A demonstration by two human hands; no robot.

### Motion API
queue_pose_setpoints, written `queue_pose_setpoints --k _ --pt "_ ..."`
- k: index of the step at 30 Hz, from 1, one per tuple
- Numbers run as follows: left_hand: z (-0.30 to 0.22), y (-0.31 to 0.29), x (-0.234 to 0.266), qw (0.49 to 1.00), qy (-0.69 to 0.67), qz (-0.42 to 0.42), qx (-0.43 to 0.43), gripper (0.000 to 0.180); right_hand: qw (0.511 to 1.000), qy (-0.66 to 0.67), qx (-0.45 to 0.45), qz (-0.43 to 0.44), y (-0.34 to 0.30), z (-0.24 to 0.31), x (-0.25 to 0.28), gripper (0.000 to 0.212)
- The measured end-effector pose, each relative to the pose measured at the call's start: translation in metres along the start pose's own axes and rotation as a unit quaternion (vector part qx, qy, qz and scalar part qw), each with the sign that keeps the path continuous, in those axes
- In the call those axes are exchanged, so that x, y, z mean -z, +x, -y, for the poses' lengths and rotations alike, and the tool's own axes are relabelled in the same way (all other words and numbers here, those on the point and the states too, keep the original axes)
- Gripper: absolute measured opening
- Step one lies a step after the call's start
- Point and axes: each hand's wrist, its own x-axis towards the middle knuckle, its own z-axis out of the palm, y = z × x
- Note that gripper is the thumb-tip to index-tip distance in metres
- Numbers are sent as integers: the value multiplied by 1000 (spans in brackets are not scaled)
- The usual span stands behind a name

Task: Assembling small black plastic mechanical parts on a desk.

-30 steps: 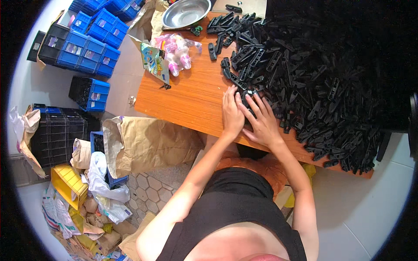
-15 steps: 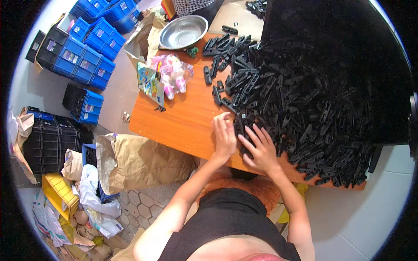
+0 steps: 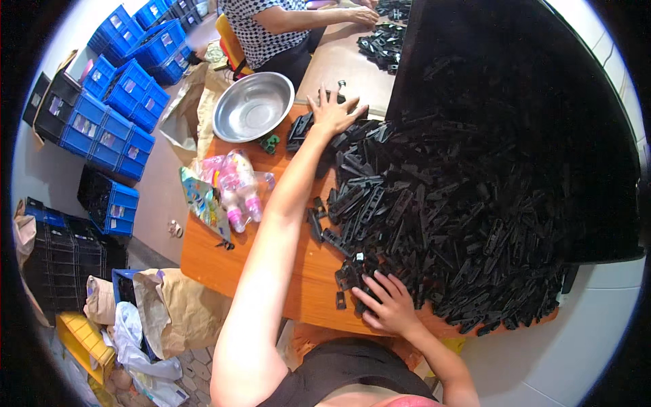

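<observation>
My left hand is stretched far across the table, its fingers spread over black plastic parts at the pile's far left edge. My right hand lies near the front edge with fingers apart, resting on a small cluster of short black parts. Neither hand shows anything gripped. Right of both hands spreads a large heap of long, narrow black plastic pieces. What lies beneath each palm is hidden.
A metal bowl and a clear bag of pink-capped bottles stand on the wooden table left of my arm. Across from me, a co-worker's hands are at another black pile. Blue crates and a paper bag stand at left.
My left hand has left the spot beside my right hand and reached far forward to the pile's far end. The view has shifted, bringing the co-worker more into sight. My right hand stays by the small parts.
</observation>
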Motion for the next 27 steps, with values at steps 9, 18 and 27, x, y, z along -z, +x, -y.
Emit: queue_pose_setpoints --k 9,18,27 --pt "14 -94 2 997 36 -41 -55 39 1000 9 -5 -19 5 -5 -2 55" --pt "25 -142 19 986 22 -143 -79 49 998 13 -2 -56 7 -5 -1 58" --pt "-2 -143 26 999 1 49 22 51 998 30 -13 -52 2 -3 -3 60"
